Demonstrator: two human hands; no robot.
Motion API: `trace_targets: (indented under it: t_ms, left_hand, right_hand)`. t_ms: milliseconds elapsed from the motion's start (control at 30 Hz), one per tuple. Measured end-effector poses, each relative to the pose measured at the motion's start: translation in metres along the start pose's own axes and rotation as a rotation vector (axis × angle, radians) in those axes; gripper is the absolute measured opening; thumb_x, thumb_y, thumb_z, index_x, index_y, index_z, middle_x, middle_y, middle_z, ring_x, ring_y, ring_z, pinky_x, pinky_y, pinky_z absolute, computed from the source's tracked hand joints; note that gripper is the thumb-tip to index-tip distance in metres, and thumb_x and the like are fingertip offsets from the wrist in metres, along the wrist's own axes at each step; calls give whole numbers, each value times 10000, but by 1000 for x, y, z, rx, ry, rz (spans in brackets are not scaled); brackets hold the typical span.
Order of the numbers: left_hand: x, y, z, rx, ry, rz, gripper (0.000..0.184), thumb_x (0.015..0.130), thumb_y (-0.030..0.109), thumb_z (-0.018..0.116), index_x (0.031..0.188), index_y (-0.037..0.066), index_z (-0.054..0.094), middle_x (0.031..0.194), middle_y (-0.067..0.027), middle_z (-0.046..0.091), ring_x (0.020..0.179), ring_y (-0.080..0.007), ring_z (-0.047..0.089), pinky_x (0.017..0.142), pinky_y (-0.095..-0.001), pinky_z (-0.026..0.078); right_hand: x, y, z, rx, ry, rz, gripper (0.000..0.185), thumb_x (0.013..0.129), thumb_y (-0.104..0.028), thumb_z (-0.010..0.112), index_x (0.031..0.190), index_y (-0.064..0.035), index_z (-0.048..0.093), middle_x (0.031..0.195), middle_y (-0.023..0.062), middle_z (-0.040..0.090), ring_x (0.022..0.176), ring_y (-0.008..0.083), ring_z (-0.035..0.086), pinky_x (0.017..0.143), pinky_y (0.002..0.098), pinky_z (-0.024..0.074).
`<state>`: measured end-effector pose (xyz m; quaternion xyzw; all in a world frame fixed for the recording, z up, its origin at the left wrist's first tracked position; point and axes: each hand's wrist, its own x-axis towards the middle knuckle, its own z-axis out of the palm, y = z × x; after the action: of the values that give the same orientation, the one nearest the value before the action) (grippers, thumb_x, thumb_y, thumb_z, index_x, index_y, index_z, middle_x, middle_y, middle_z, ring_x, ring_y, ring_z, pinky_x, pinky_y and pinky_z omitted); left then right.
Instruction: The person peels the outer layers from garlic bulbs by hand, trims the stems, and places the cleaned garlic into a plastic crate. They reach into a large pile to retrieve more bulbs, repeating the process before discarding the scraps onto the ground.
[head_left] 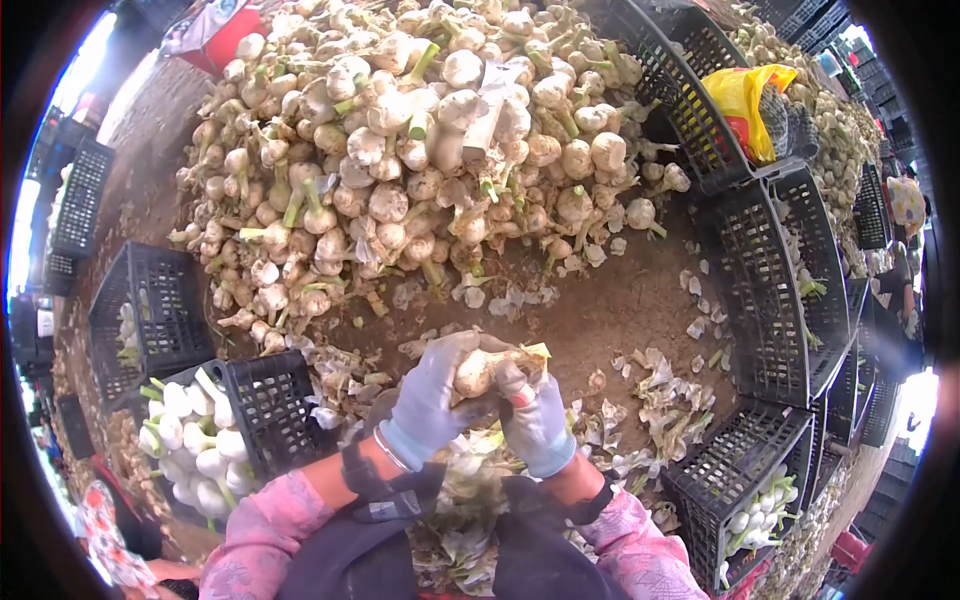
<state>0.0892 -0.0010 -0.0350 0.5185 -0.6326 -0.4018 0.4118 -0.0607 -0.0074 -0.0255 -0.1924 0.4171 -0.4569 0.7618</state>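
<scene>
Both my hands wear grey-blue gloves and meet over my lap in the head view. My left hand is wrapped around a garlic bulb, which still has brownish outer skin. The bulb's short cut stalk points right, toward my right hand. Fingers of my right hand close on that stalk, with the thumb, marked by a reddish patch, pressed against it. Beyond my hands rises a large heap of unpeeled garlic. Loose garlic skins lie between my knees.
A black crate with clean white garlic stands at my left. More black crates line the right side, one low crate holding garlic. A yellow bag hangs at the upper right. A person's floral sleeve shows at lower left.
</scene>
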Motion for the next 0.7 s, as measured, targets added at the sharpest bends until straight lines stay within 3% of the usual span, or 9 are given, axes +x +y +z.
trace_targets:
  t_ms: [133,233,333,433,533,633,700]
  left_hand:
    - [-1,-2,-4,-32,-53,7,717,751,1,800,1362,33,427,1257,-124,610,1170,-188,583,997,-331,482]
    - [-2,5,-5,-324,-60,-204,734,776,21,798,1390,8,397,1292,-118,582,1173,-180,577,997,-327,484]
    - [-6,1,2,-736,-12,-359,679,817,94,797,1370,0,415,1227,-92,602,1096,-148,596,943,-309,521]
    - [-6,10,-8,-808,-56,-548,680,834,74,769,1393,-16,393,1225,-91,597,1077,-152,607,948,-310,523]
    - [-5,16,-16,-642,-107,-499,644,844,49,740,1388,-20,403,1209,-90,604,1085,-148,603,932,-313,528]
    - [-4,22,-15,64,-69,28,632,829,153,758,1350,-39,457,1190,-85,616,1099,-149,602,935,-302,502]
    - [-2,27,-10,-190,-36,-125,630,820,131,751,1351,-39,458,1175,-88,621,1073,-150,617,925,-301,506]
  right_hand:
    - [1,-5,-8,-60,-72,84,409,979,-236,635,1284,29,577,1106,62,682,906,100,656,771,244,542]
    - [-1,5,-9,46,-69,33,369,976,-206,637,1253,35,598,1101,59,682,888,89,653,767,225,529]
    - [-1,8,-18,-151,-22,-7,346,940,-207,686,1175,44,647,1097,73,688,912,113,652,788,244,518]
    - [1,-1,-20,-574,-67,-336,277,865,-116,710,1107,17,692,1075,94,692,937,173,655,816,285,510]
    - [4,-7,-25,-727,-125,-514,305,758,-35,680,1060,-18,717,1036,115,684,951,240,651,838,324,506]
    - [5,-6,-9,-496,-3,-456,362,703,3,622,1049,-43,719,999,116,670,915,256,652,832,319,504]
    - [12,-7,-11,-620,11,-556,347,692,-11,643,1030,-39,719,991,115,665,916,258,650,832,318,504]
